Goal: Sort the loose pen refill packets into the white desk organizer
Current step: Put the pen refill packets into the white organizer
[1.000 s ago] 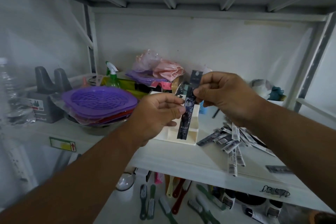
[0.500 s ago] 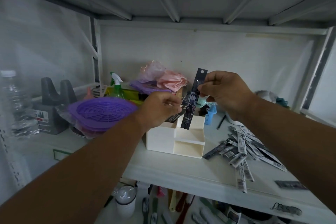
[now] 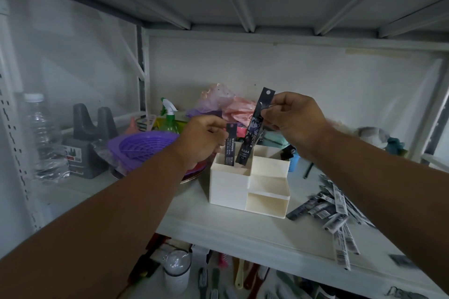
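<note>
Left hand [image 3: 202,139] now dips second packet [image 3: 230,144], organizer [image 3: 228,185]

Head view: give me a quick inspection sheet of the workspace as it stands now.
Surface: white shelf, part of a metal rack.
Job's things: white desk organizer; loose refill packets piled to its right.
Hands: left hand holds a short dark packet standing in the organizer's rear-left compartment; right hand pinches a longer dark packet, tilted, its lower end at that compartment.
Clutter: purple basket, green spray bottle, clear water bottle, grey holders, pink bags.
Cables: nothing seen.
Surroundings: brushes on the lower shelf.
</note>
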